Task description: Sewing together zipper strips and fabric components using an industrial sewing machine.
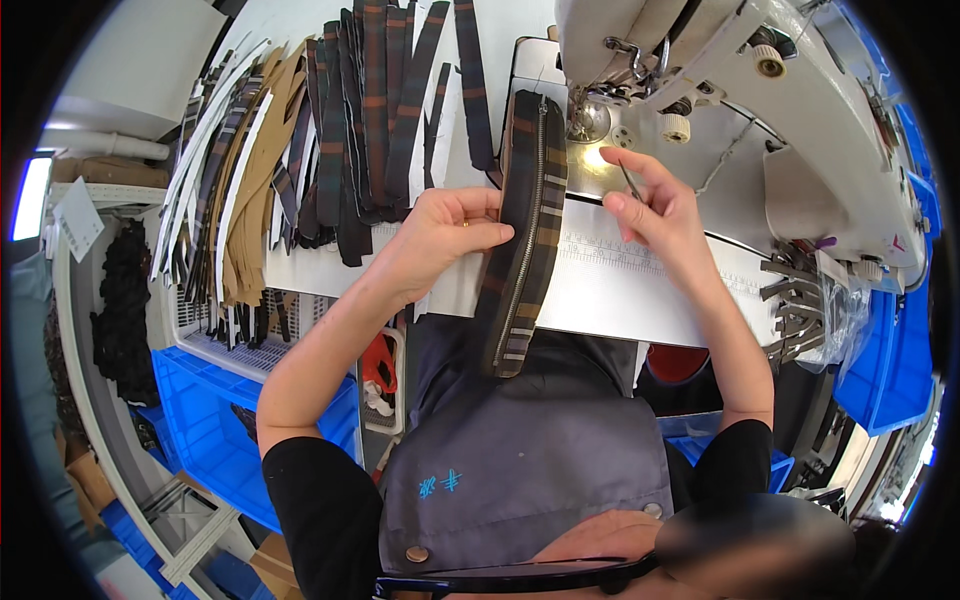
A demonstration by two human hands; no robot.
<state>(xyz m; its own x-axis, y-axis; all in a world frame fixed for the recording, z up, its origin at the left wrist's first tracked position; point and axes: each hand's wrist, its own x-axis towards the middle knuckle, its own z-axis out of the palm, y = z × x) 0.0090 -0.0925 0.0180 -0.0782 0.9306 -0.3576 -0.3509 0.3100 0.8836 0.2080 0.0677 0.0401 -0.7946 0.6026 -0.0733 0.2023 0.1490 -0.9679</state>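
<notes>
My left hand [455,235] pinches the left edge of a long, dark plaid fabric piece [550,225] between thumb and fingers. A metal-toothed zipper [533,205] runs down its length. The piece stands upright from the sewing machine's bed to just over my apron. To the right of it, my right hand [655,205] is raised near the needle area, thumb and index finger closed around a small, slim, dark metal tool [630,181]. The tool's exact kind is hard to make out. Close behind both hands is the white sewing machine [630,40], its lamp lighting the metal plate [595,170].
Many plaid strips [375,110] and tan strips [265,190] hang over the table edge at left, above a white basket [235,345]. A blue crate [215,420] stands below. Dark fabric tabs [797,310] lie at right beside a blue bin [885,365].
</notes>
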